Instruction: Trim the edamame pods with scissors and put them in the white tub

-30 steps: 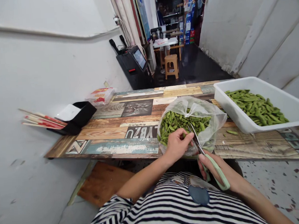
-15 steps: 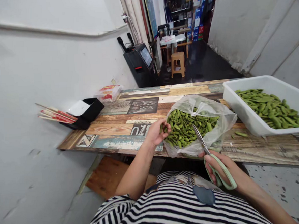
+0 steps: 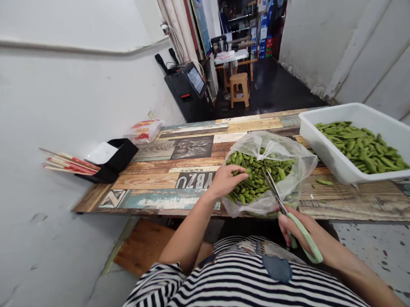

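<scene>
A clear plastic bag [image 3: 301, 166] lies spread on the wood-patterned table, its mouth turned toward me, full of green edamame pods [image 3: 244, 195]. Over the bag's left side, my left hand [image 3: 227, 180] has thumb and fingers pinched together at a green pod [image 3: 248, 171]. My right hand [image 3: 301, 226] grips scissors [image 3: 311, 244] with pale green handles at the table's front edge. The scissor blades are slightly apart and point up over the pods in the bag, with no pod visible between them.
A white plastic tub [image 3: 352, 174] with more pods stands on the right. One loose pod [image 3: 324, 182] lies beside it. To the left are a black holder [image 3: 121, 154] with chopsticks [image 3: 70, 164] and a red-and-white packet [image 3: 144, 131]. Beyond the table stands a black machine [image 3: 187, 92] with a screen.
My left hand has moved right and forward over the pods, its curled fingers now stretched into a pinch. The scissors stay in my right hand nearly in place. The view has shifted slightly.
</scene>
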{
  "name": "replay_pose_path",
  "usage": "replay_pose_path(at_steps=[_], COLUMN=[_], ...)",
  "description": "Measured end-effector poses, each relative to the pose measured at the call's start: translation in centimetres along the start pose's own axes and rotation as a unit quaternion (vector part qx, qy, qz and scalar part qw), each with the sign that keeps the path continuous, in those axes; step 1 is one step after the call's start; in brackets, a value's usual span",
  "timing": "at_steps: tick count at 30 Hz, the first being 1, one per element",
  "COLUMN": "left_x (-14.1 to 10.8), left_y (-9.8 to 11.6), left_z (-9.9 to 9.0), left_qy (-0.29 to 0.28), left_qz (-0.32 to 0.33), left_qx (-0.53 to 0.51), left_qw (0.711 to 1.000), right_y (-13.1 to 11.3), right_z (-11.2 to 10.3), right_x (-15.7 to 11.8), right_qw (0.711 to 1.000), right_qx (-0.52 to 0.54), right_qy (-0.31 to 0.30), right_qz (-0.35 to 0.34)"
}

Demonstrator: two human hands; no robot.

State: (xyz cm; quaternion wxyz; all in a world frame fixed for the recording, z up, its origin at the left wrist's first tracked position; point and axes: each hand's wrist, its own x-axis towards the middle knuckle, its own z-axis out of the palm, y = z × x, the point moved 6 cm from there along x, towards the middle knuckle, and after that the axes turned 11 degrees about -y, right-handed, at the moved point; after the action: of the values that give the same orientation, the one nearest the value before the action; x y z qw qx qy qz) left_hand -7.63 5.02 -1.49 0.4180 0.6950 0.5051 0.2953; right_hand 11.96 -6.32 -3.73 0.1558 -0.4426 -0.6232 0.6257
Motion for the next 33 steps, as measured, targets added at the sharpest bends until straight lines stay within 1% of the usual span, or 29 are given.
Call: replay_pose_path(at_steps=[3,5,8,10,12,14,16,17,19,21,24,29,33], left_x=[-0.8,-1.4,-1.9,-2.0,-1.9,-1.7,-1.4,-1.3,-1.2,-1.1,-1.2,-1.5,-1.7], left_y=[2.0,3.0,3.6,3.6,3.3,2.7,1.9,1.6,1.3,1.5,1.9,1.9,1.8], left_z=[1.5,2.2,2.6,2.9,3.1,3.3,3.4,3.6,4.0,4.5,4.9,5.4,5.9], left_qy=[-0.091,-0.137,-0.161,-0.168,-0.162,-0.143,-0.113,-0.101,-0.092,-0.097,-0.089,-0.067,-0.038], left_qz=[0.004,-0.003,-0.020,-0.029,-0.036,-0.051,-0.086,-0.103,-0.120,-0.114,-0.103,-0.107,-0.108], left_qx=[-0.045,-0.056,-0.041,-0.039,-0.055,-0.094,-0.180,-0.237,-0.344,-0.403,-0.422,-0.408,-0.408], left_qw=[0.995,0.989,0.986,0.985,0.985,0.984,0.973,0.961,0.927,0.903,0.896,0.904,0.906], right_y=[-0.4,-0.7,-0.6,0.0,0.8,1.4,1.5,1.3,0.6,-0.2,-0.7,-0.6,-0.2], right_z=[-0.2,-0.4,-0.5,-0.5,-0.4,-0.4,-0.4,-0.3,-0.1,0.2,0.5,0.6,0.3], right_x=[-0.1,-0.1,-0.1,-0.1,0.1,0.3,0.4,0.5,0.4,0.2,0.1,0.3,0.6], right_qw=[0.998,0.997,0.997,0.998,0.999,1.000,1.000,1.000,0.999,0.997,0.996,0.998,0.999], right_qx=[-0.054,-0.071,-0.072,-0.056,-0.032,-0.009,0.012,0.021,0.034,0.046,0.056,0.053,0.024], right_qy=[-0.007,-0.007,-0.004,-0.003,0.002,0.009,0.009,0.004,-0.013,-0.029,-0.040,-0.013,0.001], right_qz=[-0.012,-0.024,-0.029,-0.014,0.008,0.019,0.008,-0.005,-0.038,-0.062,-0.062,-0.040,-0.043])
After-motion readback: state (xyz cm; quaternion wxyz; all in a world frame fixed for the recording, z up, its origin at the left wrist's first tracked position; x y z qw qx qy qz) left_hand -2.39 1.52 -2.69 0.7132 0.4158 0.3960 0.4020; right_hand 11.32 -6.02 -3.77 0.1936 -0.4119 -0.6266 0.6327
